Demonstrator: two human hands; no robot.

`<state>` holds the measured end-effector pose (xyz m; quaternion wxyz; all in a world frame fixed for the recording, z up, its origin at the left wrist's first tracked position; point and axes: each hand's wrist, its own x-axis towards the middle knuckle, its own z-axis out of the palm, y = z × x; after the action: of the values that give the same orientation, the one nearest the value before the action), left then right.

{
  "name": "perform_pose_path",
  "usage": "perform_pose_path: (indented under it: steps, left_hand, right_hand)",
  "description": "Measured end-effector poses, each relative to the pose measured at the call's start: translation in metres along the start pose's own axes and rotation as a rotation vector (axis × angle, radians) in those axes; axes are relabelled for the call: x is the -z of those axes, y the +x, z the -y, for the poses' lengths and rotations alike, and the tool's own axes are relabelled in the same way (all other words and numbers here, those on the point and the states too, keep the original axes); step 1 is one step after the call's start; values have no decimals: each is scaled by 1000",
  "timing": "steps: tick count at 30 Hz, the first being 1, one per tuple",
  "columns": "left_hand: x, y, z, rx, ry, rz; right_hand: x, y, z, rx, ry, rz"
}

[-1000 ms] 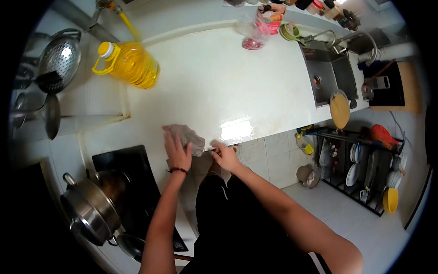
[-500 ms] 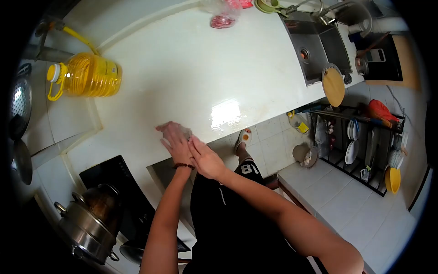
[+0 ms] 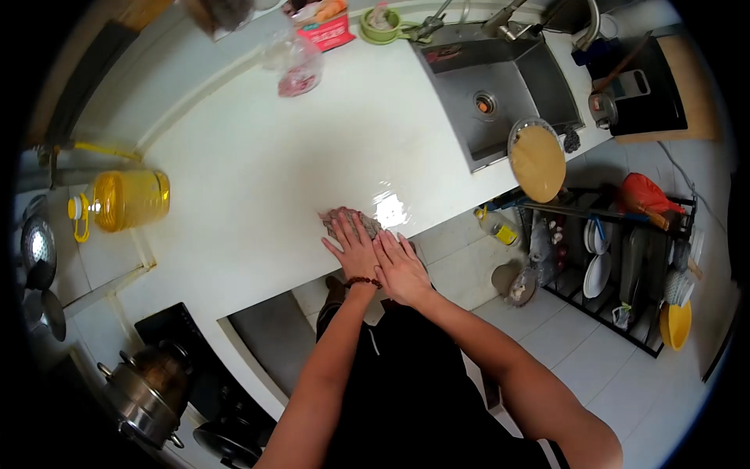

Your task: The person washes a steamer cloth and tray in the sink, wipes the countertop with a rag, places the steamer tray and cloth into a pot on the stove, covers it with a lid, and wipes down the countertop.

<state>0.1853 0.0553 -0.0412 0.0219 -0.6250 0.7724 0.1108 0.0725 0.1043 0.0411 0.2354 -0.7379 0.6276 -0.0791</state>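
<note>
My left hand (image 3: pixel 354 252), with a dark beaded bracelet at the wrist, lies palm down on a greyish crumpled rag (image 3: pixel 341 223). Its fingers are stretched out over the rag, which rests on the white counter (image 3: pixel 258 172). Close beside it, my right hand (image 3: pixel 405 270) is open with its fingers spread; its fingertips reach the counter's front edge by the rag, touching or nearly touching the left hand. A wet, shiny patch (image 3: pixel 389 209) shows on the counter just past the rag.
An oil jug (image 3: pixel 131 199) stands at the left. A bag of red meat-like stuff (image 3: pixel 300 78) and a green bowl (image 3: pixel 380 30) are at the back. To the right are a steel sink (image 3: pixel 500 86) and a round board (image 3: pixel 537 162). A steel pot (image 3: pixel 139 402) sits at lower left.
My hands and the rag have moved to the right along the counter's front edge. My right hand's fingers are now spread more. The camera view has shifted, bringing more of the back into sight.
</note>
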Motion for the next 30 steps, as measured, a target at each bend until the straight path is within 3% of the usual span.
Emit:
perform_pose_path:
  steps: [3,9,18,20,22,24,25,27,28,30]
  left_hand:
    - [-1,19,-66,55,-33,15]
    - [-2,74,-191,66,-109,56]
    - [3,195,-297,-39,-175,-46]
    - [2,220,-307,-123,4,-20]
    - [12,225,-306,-104,-137,-123]
    - [27,226,-295,-116,-522,-94]
    - [39,223,-285,-105,-513,-109]
    - [60,205,-257,-82,-929,-209]
    - [68,199,-240,-74,-920,-230]
    - [83,180,-201,278,-1582,-28]
  right_hand:
    - [31,-6,-62,0,1,64]
    - [88,-6,-186,10,-25,-71]
    - [128,56,-300,-117,242,-308]
    - [142,73,-319,-257,293,-261]
    - [158,82,-317,-195,261,-387]
    - [180,88,-307,-128,318,-490]
    - [190,91,-296,-109,326,-491]
    - [200,91,-264,-18,477,-552]
    - [198,94,-244,23,524,-537]
    - [192,101,-200,150,591,-499]
